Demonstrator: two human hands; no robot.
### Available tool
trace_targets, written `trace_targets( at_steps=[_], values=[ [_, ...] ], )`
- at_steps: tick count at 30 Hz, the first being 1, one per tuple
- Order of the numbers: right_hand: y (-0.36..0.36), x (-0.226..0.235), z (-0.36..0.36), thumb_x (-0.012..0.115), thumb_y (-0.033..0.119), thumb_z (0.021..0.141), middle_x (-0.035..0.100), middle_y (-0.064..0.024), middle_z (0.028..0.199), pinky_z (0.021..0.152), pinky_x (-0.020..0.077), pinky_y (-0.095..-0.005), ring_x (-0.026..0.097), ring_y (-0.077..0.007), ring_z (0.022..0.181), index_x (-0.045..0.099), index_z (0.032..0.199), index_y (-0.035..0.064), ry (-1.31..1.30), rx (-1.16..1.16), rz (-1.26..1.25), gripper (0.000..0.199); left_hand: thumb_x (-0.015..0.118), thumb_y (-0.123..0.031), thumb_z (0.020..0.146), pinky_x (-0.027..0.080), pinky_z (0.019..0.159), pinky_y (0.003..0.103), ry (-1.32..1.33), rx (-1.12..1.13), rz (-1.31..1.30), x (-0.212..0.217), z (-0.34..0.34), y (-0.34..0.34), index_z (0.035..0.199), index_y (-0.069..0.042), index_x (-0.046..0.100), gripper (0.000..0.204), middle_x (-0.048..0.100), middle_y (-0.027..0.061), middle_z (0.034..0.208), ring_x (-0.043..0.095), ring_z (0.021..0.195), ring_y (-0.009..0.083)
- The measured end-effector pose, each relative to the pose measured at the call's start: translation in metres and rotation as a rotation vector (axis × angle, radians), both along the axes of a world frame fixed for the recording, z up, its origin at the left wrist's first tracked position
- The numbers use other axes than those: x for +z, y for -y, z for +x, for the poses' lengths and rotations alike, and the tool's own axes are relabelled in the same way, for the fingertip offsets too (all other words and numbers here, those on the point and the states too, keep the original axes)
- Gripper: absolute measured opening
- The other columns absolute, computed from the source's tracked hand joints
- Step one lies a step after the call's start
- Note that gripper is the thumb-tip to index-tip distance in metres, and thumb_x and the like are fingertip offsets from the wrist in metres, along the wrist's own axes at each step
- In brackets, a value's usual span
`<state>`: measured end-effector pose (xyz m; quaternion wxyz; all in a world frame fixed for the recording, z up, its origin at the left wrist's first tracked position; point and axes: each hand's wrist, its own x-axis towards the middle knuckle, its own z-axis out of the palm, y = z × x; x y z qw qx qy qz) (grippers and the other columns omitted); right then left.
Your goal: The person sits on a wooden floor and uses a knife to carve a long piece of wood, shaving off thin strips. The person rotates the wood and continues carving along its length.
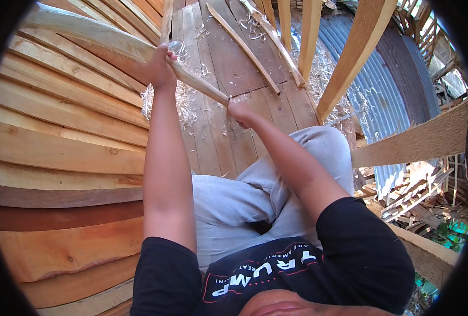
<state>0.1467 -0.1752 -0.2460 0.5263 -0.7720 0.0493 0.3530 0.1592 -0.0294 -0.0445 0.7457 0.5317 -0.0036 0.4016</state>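
Note:
A long, pale wooden pole [100,38] slants from the far left toward the middle, thick at its far end and thinner past my left hand. My left hand [162,68] is closed round it, and a small shiny bit shows beside the fingers. At the pole's near, thin end my right hand [240,113] is a closed fist. A small dark spot shows where that fist meets the wood; what the fingers hold is hidden. Curled wood shavings [184,100] lie under and around the pole on the plank floor [234,145]. My crossed legs are in grey trousers.
Stacked boards [65,139] rise along the left side. Two loose sticks, one slender [244,47] and one rougher [273,37], lie on the floor ahead. Upright wooden posts [357,58] and a rail [415,139] bound the right, with corrugated metal sheets [368,79] beyond.

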Motion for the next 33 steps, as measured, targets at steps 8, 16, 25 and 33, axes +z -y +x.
trace_targets(
  at_steps=[8,16,25,33],
  values=[
    [0.009,0.021,-0.011,0.04,0.026,0.091,0.039,-0.0002,0.056,0.037,0.027,-0.0338,0.036,-0.0112,0.04,0.055,0.086,0.003,-0.139,0.05,0.038,0.028,0.066,0.004,0.071,0.046,0.048,0.029,0.007,0.072,0.024,0.001,-0.006,0.0,0.1,0.003,0.046,0.035,0.053,0.0105,0.077,0.054,0.06,0.0173],
    [0.003,0.009,0.009,0.04,0.029,0.092,0.041,-0.0026,0.055,0.035,0.0255,-0.0355,0.037,-0.0131,0.04,0.053,0.079,0.0047,-0.109,0.089,0.019,0.031,0.063,0.009,0.07,0.048,0.049,0.028,0.074,0.112,-0.014,-0.007,-0.027,0.005,0.093,0.004,0.047,0.029,0.055,0.0108,0.075,0.054,0.056,0.0164],
    [0.004,0.005,0.024,0.041,0.028,0.09,0.038,-0.0012,0.052,0.034,0.0231,-0.0359,0.035,-0.013,0.037,0.047,0.071,0.0056,-0.038,0.112,0.068,0.03,0.061,0.009,0.07,0.049,0.048,0.028,0.07,0.245,0.062,-0.006,-0.032,0.036,0.108,0.009,0.046,0.041,0.056,0.0106,0.077,0.055,0.056,0.0163],
    [0.029,0.019,-0.015,0.039,0.032,0.093,0.035,0.0011,0.052,0.036,0.0231,-0.0347,0.033,-0.0108,0.04,0.05,0.076,0.0072,-0.11,0.234,-0.025,0.032,0.065,0.01,0.067,0.049,0.047,0.028,-0.008,0.281,0.003,-0.006,-0.03,0.012,0.111,0.019,0.038,0.053,0.058,0.0167,0.079,0.057,0.054,0.0177]
  ],
)
